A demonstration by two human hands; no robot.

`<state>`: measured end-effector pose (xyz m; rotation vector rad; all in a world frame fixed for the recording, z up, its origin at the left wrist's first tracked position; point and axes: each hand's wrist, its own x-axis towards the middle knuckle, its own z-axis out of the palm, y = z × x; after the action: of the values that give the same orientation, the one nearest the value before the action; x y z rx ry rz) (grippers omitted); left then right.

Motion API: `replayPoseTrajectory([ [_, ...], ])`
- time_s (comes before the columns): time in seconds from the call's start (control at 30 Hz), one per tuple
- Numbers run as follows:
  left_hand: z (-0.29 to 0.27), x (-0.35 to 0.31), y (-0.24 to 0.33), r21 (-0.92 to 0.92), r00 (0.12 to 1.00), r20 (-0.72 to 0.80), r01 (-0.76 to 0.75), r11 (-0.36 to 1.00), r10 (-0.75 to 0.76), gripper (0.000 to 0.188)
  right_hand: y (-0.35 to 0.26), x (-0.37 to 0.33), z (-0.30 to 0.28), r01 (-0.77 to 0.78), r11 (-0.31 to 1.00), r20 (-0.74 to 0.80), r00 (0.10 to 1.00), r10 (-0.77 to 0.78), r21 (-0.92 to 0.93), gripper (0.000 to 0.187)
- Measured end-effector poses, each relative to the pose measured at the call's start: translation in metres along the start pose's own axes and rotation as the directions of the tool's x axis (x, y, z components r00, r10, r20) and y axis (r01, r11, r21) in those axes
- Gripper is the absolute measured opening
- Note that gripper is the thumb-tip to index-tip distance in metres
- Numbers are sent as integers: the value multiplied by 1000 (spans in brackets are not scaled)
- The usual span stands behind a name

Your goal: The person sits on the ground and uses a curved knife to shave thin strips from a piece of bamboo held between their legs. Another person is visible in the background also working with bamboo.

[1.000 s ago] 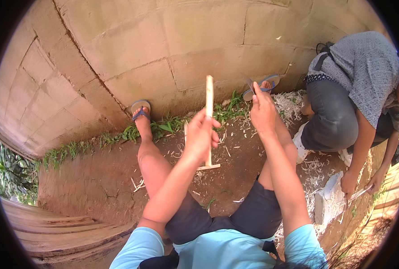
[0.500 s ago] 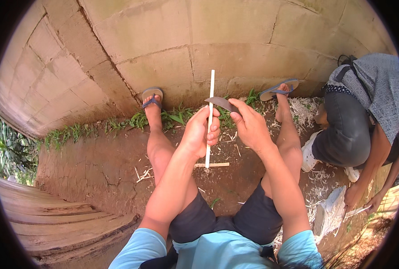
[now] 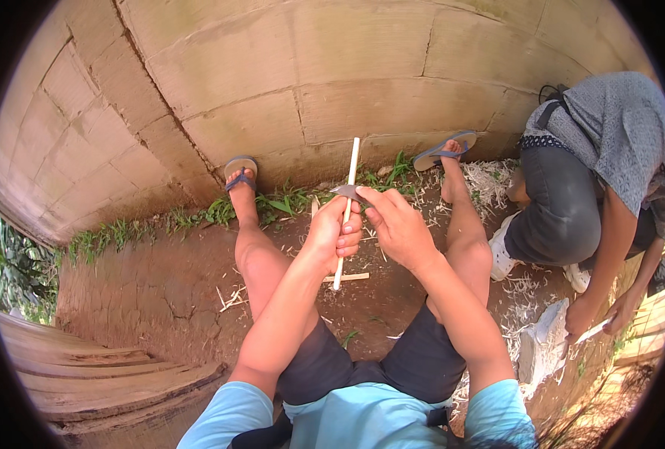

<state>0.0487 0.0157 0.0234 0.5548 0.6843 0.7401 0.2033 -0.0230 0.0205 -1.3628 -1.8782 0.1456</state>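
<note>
A slim pale stick (image 3: 354, 159) stands nearly upright between my knees, its top leaning slightly to the right. My left hand (image 3: 329, 236) is wrapped round its middle, and its lower end sticks out below the fist. My right hand (image 3: 401, 227) is closed on a knife with a short, dark curved blade (image 3: 353, 194). That blade lies across the stick just above my left fist. The knife's handle is hidden in my right hand.
A block wall (image 3: 370, 108) rises ahead, with grass (image 3: 213, 212) along its foot. Pale shavings (image 3: 523, 299) litter the dirt, and a wooden strip (image 3: 351, 278) lies below my hands. At right a crouching person (image 3: 561, 202) works on a pale stick by a whitish block (image 3: 543, 346). Planks (image 3: 100, 374) lie at left.
My right hand and the blade have come left and down, closer to my left fist. The stick's top sits lower. The whole view has shifted slightly.
</note>
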Motion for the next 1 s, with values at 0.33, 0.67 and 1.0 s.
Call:
replayPoseTrajectory([
  [0.33, 8, -3, -24, 330, 943, -169, -220, 918, 287, 23, 9, -6, -8, 33, 994, 39, 999, -29, -107, 29],
  [0.67, 14, -3, -48, 639, 871, -51, -348, 686, 489, 26, 32, 9, -5, 71, 985, -259, 960, -111, -156, 28],
  [1.0, 2, -11, -13, 68, 990, -6, -143, 987, 144, 28, 6, -4, -25, -32, 999, 17, 999, 31, 17, 30],
])
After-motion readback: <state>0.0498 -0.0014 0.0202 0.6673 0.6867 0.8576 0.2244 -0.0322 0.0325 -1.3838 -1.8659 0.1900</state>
